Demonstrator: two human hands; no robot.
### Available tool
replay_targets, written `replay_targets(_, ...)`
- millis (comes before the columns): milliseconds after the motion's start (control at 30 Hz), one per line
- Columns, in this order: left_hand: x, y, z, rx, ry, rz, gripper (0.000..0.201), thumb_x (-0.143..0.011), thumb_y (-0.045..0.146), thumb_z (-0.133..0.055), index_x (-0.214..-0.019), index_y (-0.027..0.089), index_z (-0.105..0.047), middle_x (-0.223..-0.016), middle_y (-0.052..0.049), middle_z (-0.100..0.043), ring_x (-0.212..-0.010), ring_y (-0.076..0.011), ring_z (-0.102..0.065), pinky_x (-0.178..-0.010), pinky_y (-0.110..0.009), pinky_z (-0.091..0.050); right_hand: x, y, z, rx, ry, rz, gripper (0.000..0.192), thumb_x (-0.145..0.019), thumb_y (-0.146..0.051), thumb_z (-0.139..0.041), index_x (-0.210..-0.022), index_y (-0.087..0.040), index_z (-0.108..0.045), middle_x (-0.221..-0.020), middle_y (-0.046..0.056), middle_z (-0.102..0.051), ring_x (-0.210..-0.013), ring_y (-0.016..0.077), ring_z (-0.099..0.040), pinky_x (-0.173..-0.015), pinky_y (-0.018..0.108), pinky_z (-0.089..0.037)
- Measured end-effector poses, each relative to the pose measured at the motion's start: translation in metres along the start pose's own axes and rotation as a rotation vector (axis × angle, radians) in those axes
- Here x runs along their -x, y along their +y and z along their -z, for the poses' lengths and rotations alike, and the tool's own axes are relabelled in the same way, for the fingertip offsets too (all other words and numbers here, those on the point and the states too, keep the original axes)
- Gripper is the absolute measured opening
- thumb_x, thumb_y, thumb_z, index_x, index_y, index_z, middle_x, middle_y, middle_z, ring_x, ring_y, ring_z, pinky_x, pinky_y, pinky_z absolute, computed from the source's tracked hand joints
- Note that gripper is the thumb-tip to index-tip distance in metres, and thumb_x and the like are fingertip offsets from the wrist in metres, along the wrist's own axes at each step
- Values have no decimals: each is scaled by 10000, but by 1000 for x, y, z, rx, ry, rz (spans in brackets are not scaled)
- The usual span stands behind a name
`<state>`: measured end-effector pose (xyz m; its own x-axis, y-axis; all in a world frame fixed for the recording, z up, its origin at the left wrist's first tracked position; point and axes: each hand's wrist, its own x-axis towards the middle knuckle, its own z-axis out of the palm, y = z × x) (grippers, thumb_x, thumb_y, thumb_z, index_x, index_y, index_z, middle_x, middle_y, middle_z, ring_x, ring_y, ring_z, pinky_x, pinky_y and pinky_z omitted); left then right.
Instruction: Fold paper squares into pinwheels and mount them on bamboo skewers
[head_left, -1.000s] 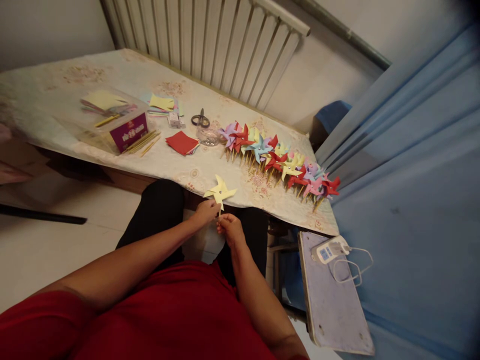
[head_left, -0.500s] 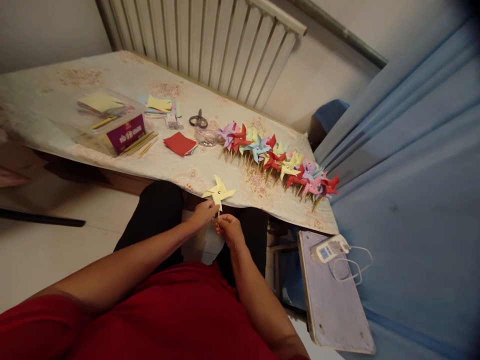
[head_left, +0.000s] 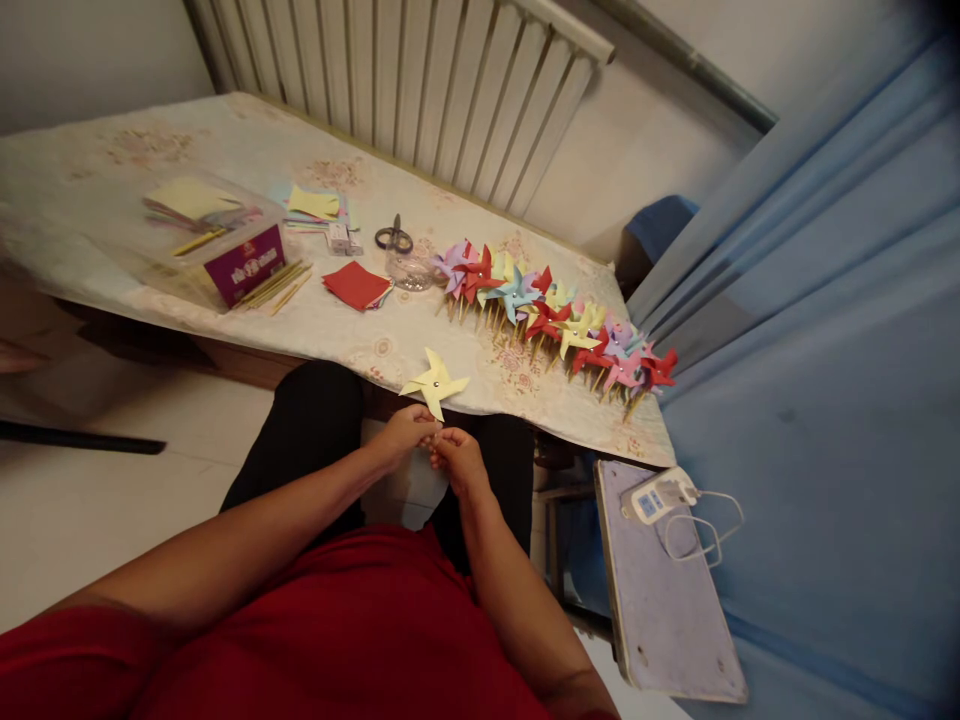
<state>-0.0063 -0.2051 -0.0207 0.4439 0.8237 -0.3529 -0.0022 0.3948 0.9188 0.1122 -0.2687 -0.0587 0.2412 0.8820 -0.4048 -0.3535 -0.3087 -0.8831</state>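
A yellow paper pinwheel [head_left: 435, 384] with a small pin at its centre is held upright over the table's front edge. Just below its blades, my left hand [head_left: 411, 428] is closed around the stick. My right hand [head_left: 459, 456] pinches the same stick lower down, its fingertips touching those of the left. Most of the stick is hidden by the fingers. To the right, rows of finished pinwheels [head_left: 551, 322] in red, yellow, blue, pink and purple stand on the flowered tablecloth [head_left: 360, 345].
Left on the table are a clear plastic box [head_left: 199, 262] with paper, loose sticks [head_left: 274, 287], red paper squares [head_left: 358, 286], yellow-topped paper [head_left: 313, 204], scissors [head_left: 394, 236] and a dish of pins [head_left: 413, 272]. A stool [head_left: 675, 610] at right carries a white power adapter [head_left: 660, 496].
My left hand has slid slightly down from the pinwheel's blades, so the two hands now meet on the stick. The camera view has shifted a little.
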Motion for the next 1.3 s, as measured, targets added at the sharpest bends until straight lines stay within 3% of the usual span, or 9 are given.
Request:
replay_targets(333,0,3,-1,80,3,-16,216,-720,326,-720,-760,135,-627,-592,26,-567,-515,-83,-482,-551,-231,-372,6,-6,-3,75,-24,57,240,-600,-335,-761,-740,-178,-645,-571,-43,-647,-433,91,-544,-443,211,-435)
replay_targets(633,3,10,-7,108,66,12,87,-777,196,-658,-741,122,-630,-644,-8,-632,-490,-68,-475,-518,-222,-358,8,-7,-4,77,-28,86,235,-597,-343,-753,-723,-186,-631,-568,-43,-645,-436,92,-547,-445,210,-438)
replay_targets(1300,2,6,-8,86,53,-24,105,-755,214,-680,-736,125,-628,-634,3,-623,-501,-65,-469,-510,-211,-345,8,-6,-4,73,-9,86,268,-594,-368,-788,-717,-190,-630,-575,-36,-650,-448,100,-558,-445,214,-440)
